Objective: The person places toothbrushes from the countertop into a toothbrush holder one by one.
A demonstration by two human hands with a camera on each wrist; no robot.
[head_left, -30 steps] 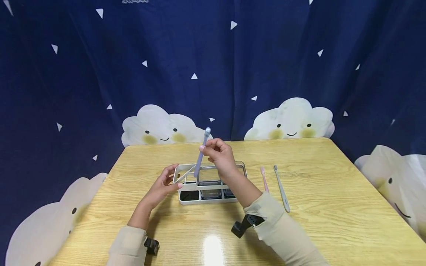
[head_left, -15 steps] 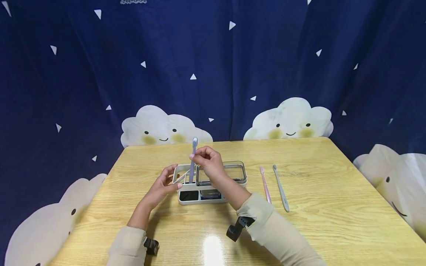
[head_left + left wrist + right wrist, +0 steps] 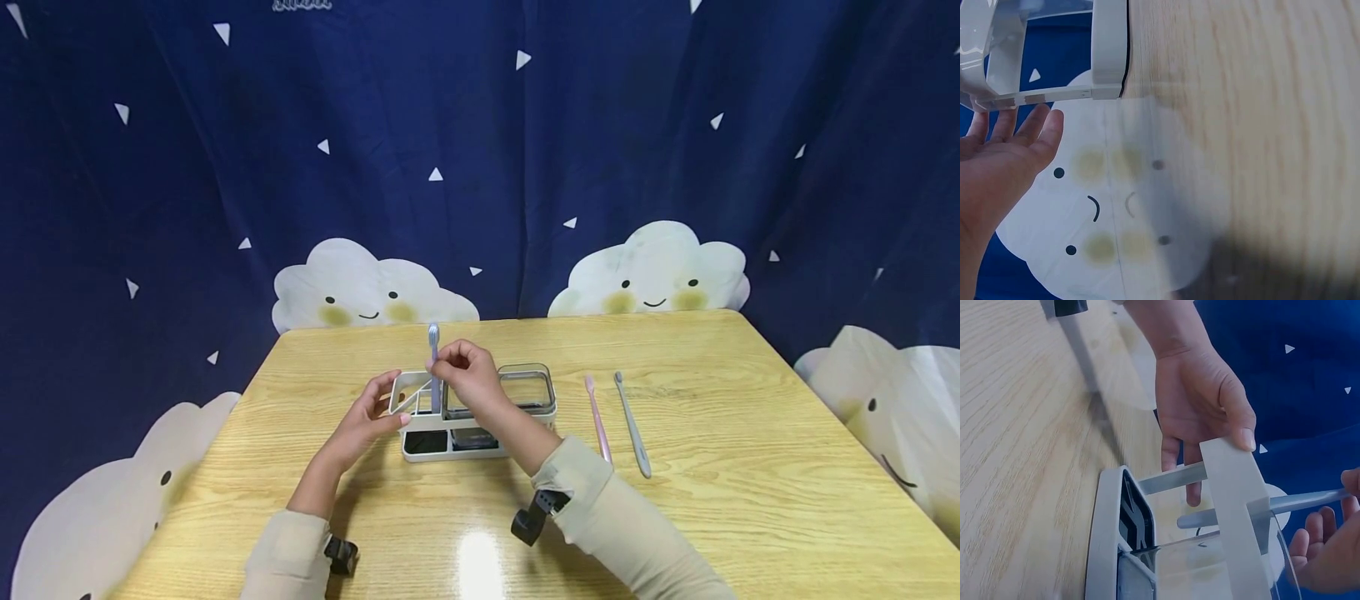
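Note:
My right hand (image 3: 474, 379) pinches an upright purple toothbrush (image 3: 434, 335), bristles up, over the left part of a white two-tier toothbrush holder (image 3: 480, 423). In the right wrist view, the toothbrush handle (image 3: 1199, 518) passes down through the upper tier, its lower end in the space above the base. My left hand (image 3: 369, 423) holds the upper tier's left end, thumb at the front and fingers toward the back. That thumb lies on the tier's corner in the right wrist view; the left wrist view has the fingertips (image 3: 1054, 122) right at the holder's edge.
A pink toothbrush (image 3: 597, 421) and a grey toothbrush (image 3: 633, 427) lie on the wooden table (image 3: 750, 467), right of the holder. A clear cup (image 3: 528, 387) sits in the holder's right side. Behind the table hangs a dark blue curtain (image 3: 480, 108) with clouds.
The right hand has moved left and down with the purple toothbrush, which went from tilted above the holder to upright and lowered into its upper tier. The left hand has stayed put.

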